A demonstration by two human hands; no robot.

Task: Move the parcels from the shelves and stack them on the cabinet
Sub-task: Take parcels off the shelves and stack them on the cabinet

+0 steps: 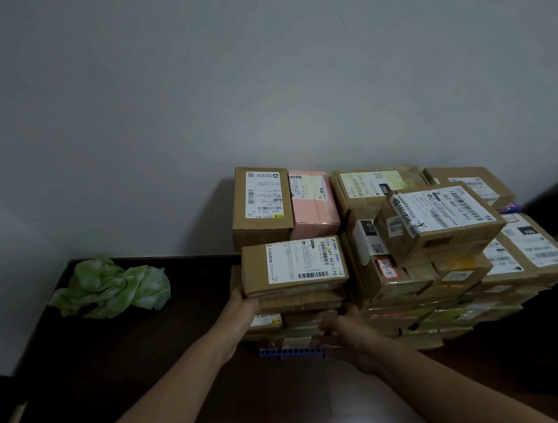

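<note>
Cabinet: a dark wooden cabinet [117,349] fills the lower half of the frame, its back edge against a plain grey wall [264,82].
Parcel pile: cardboard parcels stand stacked several deep on the right half of the cabinet, all taped shut, so I cannot see their contents.
Flat parcel: a flat brown parcel [293,265] lies on top of the front-left stack at centre frame. Its white label reads "159-159-A03-170" above a barcode.
Left hand: the left hand [243,299] holds the left end of the flat parcel, its grip closed on that edge.
Right hand: the right hand [342,326] is against the front of the stack, lower down and right of centre. It is blurred, so I cannot tell how far its grip is open or whether it has hold of anything.
Back row: a tall brown carton [261,205] touches a pink carton [312,203] just behind the flat parcel, both with white labels.
Tilted carton: right of centre a brown carton [440,222] sits askew on top of the pile.
Stickers: black tags read "010" [370,227], "090" [384,189] and "060" [529,230].
Handwritten tag: a red-bordered tag [387,268] is too small to read.
Green bag: a crumpled green bag [113,288] lies at left, well apart from the pile.
Blue strip: a ridged blue strip [291,351] shows at the foot of the front stack.
</note>
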